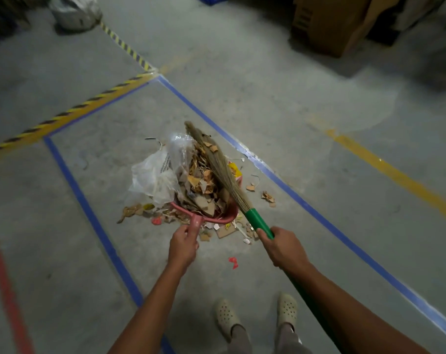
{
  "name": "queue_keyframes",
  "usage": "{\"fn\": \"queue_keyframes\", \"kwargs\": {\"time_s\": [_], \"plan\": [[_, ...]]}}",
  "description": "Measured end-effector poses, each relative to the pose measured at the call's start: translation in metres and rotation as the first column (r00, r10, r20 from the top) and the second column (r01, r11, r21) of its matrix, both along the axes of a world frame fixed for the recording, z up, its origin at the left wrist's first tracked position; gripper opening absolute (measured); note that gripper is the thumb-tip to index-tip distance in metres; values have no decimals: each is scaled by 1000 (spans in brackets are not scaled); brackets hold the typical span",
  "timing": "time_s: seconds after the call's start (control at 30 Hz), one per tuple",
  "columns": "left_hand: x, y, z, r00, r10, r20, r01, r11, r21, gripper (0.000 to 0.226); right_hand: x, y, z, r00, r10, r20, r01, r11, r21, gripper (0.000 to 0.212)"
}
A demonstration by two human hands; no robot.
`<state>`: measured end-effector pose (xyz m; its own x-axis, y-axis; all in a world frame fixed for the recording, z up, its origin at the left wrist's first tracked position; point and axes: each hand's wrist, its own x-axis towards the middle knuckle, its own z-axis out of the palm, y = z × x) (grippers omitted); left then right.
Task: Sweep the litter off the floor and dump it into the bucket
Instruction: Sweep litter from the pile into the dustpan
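Note:
My left hand (182,247) grips the handle of a pink dustpan (211,217) heaped with litter (196,180): torn cardboard, paper scraps and clear plastic bags (153,177). My right hand (284,247) grips the green handle of a grass broom (216,164), whose bristles lie across the top of the pile. Loose scraps (268,196) lie on the concrete floor to the right of the pan, more lie just in front of my hands, and a red bit (233,262) lies nearer my feet. No bucket is in view.
Blue tape lines (89,200) frame the floor patch around the pile. Yellow-black hazard tape (63,116) runs at the left, a yellow line (385,167) at the right. Cardboard boxes (329,24) stand at the back right, a white sack (75,11) at the back left. My feet (257,315) are below.

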<state>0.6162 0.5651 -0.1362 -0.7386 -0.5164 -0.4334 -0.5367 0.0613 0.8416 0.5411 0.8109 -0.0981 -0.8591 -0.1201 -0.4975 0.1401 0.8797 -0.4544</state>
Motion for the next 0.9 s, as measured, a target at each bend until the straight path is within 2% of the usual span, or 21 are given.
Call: {"fn": "queue_keyframes", "kwargs": {"time_s": [0.17,0.4,0.57,0.9], "plan": [[2,7,13,998,35,-46,-35,999,13,49,3,1,14,999,22,-32,-23,1000,-6,43],[25,44,49,993,104,-54,-106,994,-37,54,15,27,39,993,94,-74,-97,994,-41,45],[55,86,64,973,203,-114,-204,979,3,49,23,57,49,977,186,-101,-193,980,-57,47],[138,158,90,889,449,-87,-454,890,-48,55,53,91,55,889,437,-135,-449,890,-80,46]]}}
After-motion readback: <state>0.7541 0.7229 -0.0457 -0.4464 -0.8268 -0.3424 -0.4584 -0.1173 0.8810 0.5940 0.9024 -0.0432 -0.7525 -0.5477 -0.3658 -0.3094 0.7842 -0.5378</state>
